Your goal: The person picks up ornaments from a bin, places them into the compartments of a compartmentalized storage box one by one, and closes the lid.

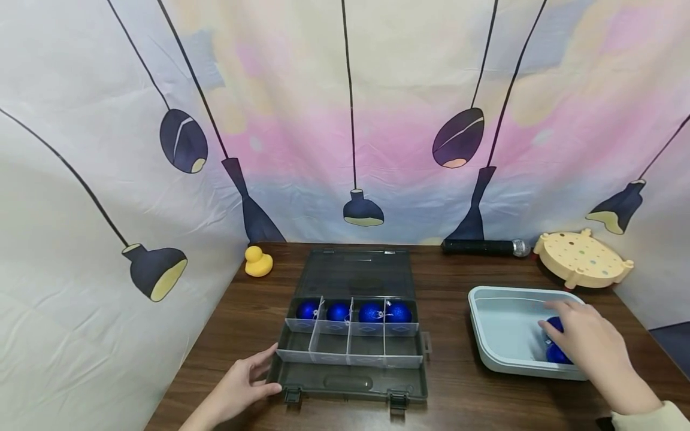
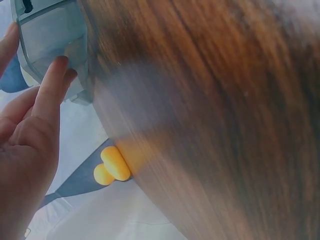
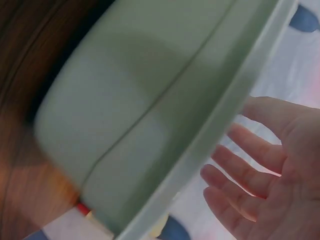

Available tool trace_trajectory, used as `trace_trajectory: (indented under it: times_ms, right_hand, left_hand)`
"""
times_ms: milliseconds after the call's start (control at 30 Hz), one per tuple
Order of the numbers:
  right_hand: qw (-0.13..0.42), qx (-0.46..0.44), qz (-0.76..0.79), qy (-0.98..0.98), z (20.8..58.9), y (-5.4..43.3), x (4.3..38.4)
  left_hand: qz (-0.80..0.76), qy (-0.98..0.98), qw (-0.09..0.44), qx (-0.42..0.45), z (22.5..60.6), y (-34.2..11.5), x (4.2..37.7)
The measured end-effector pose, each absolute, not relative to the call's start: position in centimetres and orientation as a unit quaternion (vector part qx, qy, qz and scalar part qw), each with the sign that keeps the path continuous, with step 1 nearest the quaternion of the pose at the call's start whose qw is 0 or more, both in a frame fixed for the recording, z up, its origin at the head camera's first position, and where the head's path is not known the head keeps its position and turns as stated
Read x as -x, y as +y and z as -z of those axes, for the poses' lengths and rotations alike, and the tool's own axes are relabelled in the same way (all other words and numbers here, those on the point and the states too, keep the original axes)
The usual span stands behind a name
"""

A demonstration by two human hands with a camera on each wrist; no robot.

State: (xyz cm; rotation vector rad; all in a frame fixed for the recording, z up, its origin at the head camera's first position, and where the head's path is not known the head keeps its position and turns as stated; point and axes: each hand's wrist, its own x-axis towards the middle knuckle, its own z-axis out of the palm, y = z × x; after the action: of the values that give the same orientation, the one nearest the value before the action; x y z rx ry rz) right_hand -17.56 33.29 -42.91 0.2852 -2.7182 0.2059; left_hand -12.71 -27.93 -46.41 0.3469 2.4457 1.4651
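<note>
Fingers spread and gripping nothing, a person's left hand (image 1: 244, 382) touches a smoky-grey translucent plastic compartment box (image 1: 393, 375), lower centre, with four shiny blue balls (image 1: 338, 312) in its back row. At right, the right hand (image 1: 592, 336), fingers parted, hovers over blue baubles (image 1: 557, 354) inside a pale-blue rectangular plastic tub (image 1: 504, 326); contact is unclear.
</note>
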Motion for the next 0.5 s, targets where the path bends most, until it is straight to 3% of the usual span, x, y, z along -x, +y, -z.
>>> trace_trajectory:
  times_ms: [133, 367, 500]
  right_hand:
    - [0.165, -0.076, -0.056, -0.982, 43.6, 35.1, 17.8]
    - [0.154, -0.067, -0.042, -0.985, 44.3, 36.2, 18.4]
    - [0.107, -0.056, -0.036, -0.992, 44.2, 36.4, 19.1]
  left_hand:
    - [-0.503, 0.845, 0.134, -0.120, 46.5, -27.9, 12.8]
    - [-0.505, 0.844, 0.139, -0.116, 46.4, -28.0, 12.7]
    - [-0.503, 0.845, 0.136, -0.119, 46.4, -27.9, 12.7]
